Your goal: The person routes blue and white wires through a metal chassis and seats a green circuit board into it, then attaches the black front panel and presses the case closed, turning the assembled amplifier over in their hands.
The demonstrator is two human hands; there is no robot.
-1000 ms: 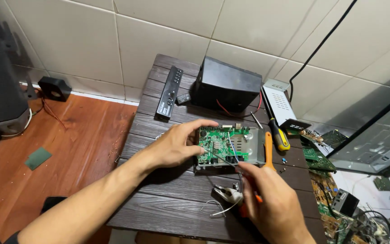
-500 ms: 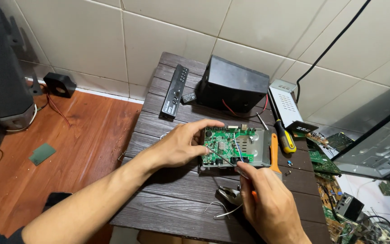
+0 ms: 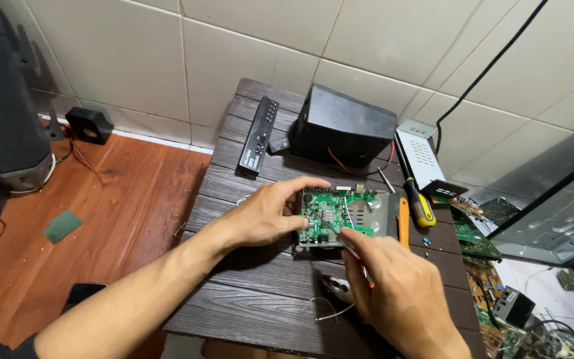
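Observation:
A green circuit board (image 3: 330,211) lies in a silver metal tray (image 3: 381,214) on a small dark wooden table (image 3: 260,286). My left hand (image 3: 270,211) grips the board's left edge, fingers over its top corner. My right hand (image 3: 393,292) holds a thin orange-handled screwdriver (image 3: 352,233) whose shaft points onto the board's middle.
Behind the board stand a black box (image 3: 343,126), a black remote (image 3: 259,135) and a white perforated unit (image 3: 422,154). A yellow-handled screwdriver (image 3: 418,205) and an orange tool (image 3: 404,223) lie to the right. Loose circuit boards (image 3: 476,239) pile at the right. Pliers (image 3: 337,289) lie under my right hand.
The view has shifted a little. My right hand has moved up with the screwdriver tip onto the board. My left hand stays on the board's left edge.

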